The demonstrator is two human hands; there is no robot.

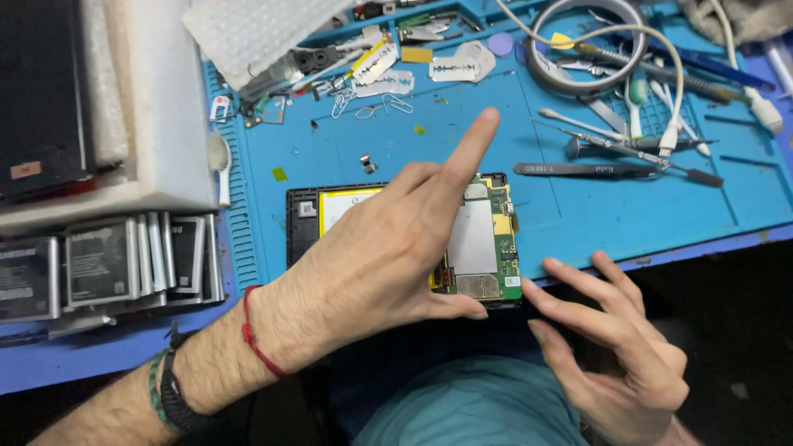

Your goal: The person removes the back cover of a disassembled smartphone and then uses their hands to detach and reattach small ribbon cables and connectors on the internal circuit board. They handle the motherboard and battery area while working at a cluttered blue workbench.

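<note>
An opened tablet [483,239] with a green circuit board, silver shield and yellow-edged battery lies on the blue work mat [578,215] near its front edge. My left hand [388,248] hovers over the tablet, covering most of the battery, index finger stretched out toward the far side, thumb by the tablet's near edge. It holds nothing. My right hand [615,347] sits off the mat's front edge at the tablet's lower right corner, fingers spread, fingertips close to the corner, empty.
Black tweezers [578,169] and metal pry tools [636,149] lie right of the tablet. Razor blades [417,74], paper clips [376,106], a tape roll [588,41] and a white cable [677,74] crowd the back. Stacked batteries [107,268] and white foam [165,107] stand left.
</note>
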